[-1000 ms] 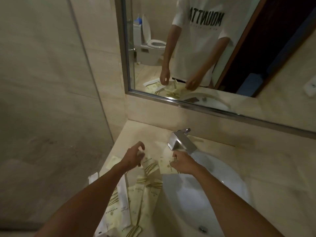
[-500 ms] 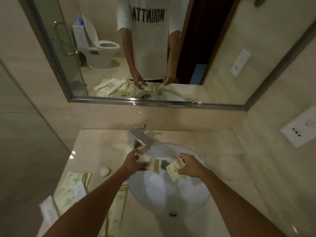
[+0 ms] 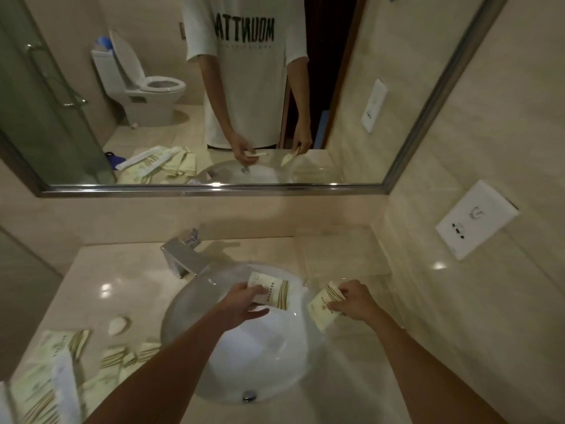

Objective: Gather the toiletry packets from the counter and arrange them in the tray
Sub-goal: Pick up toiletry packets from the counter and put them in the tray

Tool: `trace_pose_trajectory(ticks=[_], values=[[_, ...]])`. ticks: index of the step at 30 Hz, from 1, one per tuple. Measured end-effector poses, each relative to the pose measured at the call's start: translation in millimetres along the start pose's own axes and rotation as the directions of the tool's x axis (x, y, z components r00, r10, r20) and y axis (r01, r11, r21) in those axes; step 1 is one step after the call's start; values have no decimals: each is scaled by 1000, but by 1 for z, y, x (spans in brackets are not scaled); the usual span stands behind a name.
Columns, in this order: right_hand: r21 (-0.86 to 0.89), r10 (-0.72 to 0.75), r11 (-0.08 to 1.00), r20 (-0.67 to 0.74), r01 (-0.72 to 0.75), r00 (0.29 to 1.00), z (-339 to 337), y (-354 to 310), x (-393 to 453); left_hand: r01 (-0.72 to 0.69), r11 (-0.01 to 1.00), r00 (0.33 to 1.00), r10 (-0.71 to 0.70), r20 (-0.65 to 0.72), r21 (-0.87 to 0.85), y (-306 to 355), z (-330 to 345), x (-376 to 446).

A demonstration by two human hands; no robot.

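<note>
My left hand (image 3: 244,304) grips a cream toiletry packet with gold stripes (image 3: 273,290) above the far part of the white sink basin (image 3: 214,356). Over the basin's right rim, my right hand (image 3: 354,301) holds a second cream packet (image 3: 322,307), tilted. Several more cream packets (image 3: 58,356) lie scattered on the beige counter (image 3: 122,270) at the lower left. A clear tray (image 3: 336,252) sits on the counter to the right of the basin, faint and hard to make out.
A chrome faucet (image 3: 183,255) stands behind the basin. A small round soap (image 3: 117,325) lies left of the basin. A wide mirror (image 3: 214,87) spans the back wall, showing a person and a toilet. A white wall socket (image 3: 475,218) is on the right wall.
Both hands picked a packet each from the left counter and carried them rightward over the basin. My view swung right, so the loose packets now sit at the lower left.
</note>
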State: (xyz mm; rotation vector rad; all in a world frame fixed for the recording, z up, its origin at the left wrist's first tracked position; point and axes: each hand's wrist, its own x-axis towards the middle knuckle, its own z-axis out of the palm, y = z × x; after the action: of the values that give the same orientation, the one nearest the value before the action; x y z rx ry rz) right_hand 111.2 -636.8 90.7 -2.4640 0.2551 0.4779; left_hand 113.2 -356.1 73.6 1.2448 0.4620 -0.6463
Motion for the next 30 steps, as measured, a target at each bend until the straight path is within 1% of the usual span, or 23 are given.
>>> trace_pose_trajectory(ticks=[5, 9, 12, 15, 19, 23, 27, 30], values=[[50, 57, 997, -32, -55, 998, -15, 41, 15, 43, 995, 998, -38, 55, -92, -9, 39, 16], [147, 142, 981, -79, -129, 987, -10, 66, 28, 56, 992, 998, -51, 42, -113, -19, 56, 25], [174, 141, 976, -42, -132, 989, -3, 73, 31, 46, 994, 997, -39, 68, -98, -22, 62, 31], [206, 127, 970, 39, -132, 991, 9, 83, 37, 38, 998, 995, -33, 94, -51, -24, 64, 35], [148, 64, 986, 118, -82, 991, 21, 89, 46, 32, 999, 994, -30, 101, -16, -28, 60, 39], [59, -14, 998, 124, 7, 992, 31, 90, 54, 43, 999, 999, -43, 5, 0, -31, 61, 44], [4, -47, 999, 99, 47, 994, 41, 94, 58, 20, 991, 998, -12, -64, 131, -30, 67, 48], [-54, -83, 995, 83, 88, 993, 44, 97, 58, -24, 974, 998, 38, -58, 224, -29, 71, 54]])
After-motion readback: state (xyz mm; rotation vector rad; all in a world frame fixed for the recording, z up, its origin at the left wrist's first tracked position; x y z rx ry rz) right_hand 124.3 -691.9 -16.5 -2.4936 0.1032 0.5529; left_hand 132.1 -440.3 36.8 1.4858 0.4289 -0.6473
